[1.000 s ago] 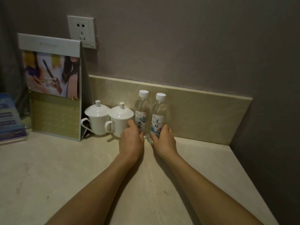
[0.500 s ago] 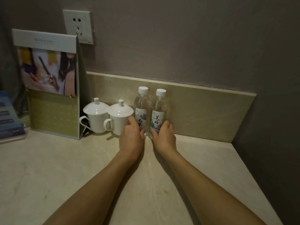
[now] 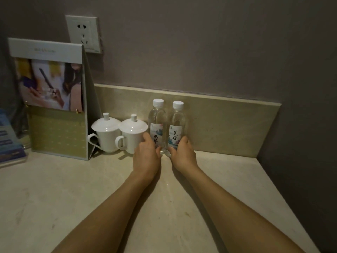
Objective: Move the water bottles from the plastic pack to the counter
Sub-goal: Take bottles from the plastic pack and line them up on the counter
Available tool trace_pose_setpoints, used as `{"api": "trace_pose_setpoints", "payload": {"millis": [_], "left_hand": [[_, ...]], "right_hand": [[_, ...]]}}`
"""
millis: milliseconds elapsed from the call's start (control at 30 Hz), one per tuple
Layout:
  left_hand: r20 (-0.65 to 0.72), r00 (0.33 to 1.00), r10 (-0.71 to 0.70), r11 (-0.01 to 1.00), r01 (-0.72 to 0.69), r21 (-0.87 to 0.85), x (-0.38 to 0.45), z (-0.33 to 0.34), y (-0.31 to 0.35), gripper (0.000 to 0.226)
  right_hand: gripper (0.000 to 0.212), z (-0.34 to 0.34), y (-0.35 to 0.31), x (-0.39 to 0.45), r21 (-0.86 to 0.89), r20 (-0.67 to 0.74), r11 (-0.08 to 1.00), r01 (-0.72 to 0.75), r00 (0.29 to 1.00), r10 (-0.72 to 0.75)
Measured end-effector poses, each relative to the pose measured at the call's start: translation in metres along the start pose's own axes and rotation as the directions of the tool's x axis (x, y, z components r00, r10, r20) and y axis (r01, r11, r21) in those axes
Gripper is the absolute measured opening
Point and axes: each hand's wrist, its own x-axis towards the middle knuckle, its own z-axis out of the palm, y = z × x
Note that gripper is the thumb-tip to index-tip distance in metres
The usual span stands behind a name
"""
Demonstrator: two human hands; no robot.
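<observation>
Two water bottles are standing upright on the counter, touching, just right of the lidded cups. Left hand is gripping the left bottle's base, right hand gripping the right one's.

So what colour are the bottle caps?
White, both caps, seen in the head view.
</observation>
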Motion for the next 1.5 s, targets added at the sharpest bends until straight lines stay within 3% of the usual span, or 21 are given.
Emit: {"api": "trace_pose_setpoints", "payload": {"millis": [567, 733, 933, 1100, 1300, 1500], "left_hand": [[0.071, 0.997, -0.007, 1.000, 0.006, 0.012, -0.006, -0.015, 0.006, 0.018], [0.091, 0.996, 0.024, 0.994, -0.015, -0.106, -0.020, -0.020, 0.033, 0.015], [0.121, 0.985, 0.126, 0.961, -0.091, -0.260, -0.052, -0.025, 0.095, 0.030], [0.122, 0.978, 0.170, 0.931, -0.119, -0.345, -0.099, -0.020, 0.167, 0.028], [0.140, 0.968, 0.206, 0.914, -0.139, -0.381, -0.176, 0.006, 0.261, 0.030], [0.192, 0.950, 0.244, 0.863, -0.123, -0.490, -0.244, 0.051, 0.352, 0.037]], "right_hand": [[0.046, -0.015, -0.002, -0.016, -0.021, 0.003, 0.998, -0.052, 0.999, 0.052], [0.048, -0.050, 0.005, -0.035, -0.002, -0.080, 1.000, -0.017, 0.997, 0.017], [0.039, -0.114, 0.017, -0.069, 0.126, -0.213, 0.988, 0.087, 0.975, -0.059], [0.026, -0.178, 0.051, -0.108, 0.180, -0.336, 0.972, 0.154, 0.938, -0.086], [0.010, -0.265, 0.125, -0.163, 0.194, -0.410, 0.956, 0.218, 0.904, -0.123], [0.005, -0.347, 0.212, -0.214, 0.174, -0.534, 0.970, 0.173, 0.843, -0.055]]}}
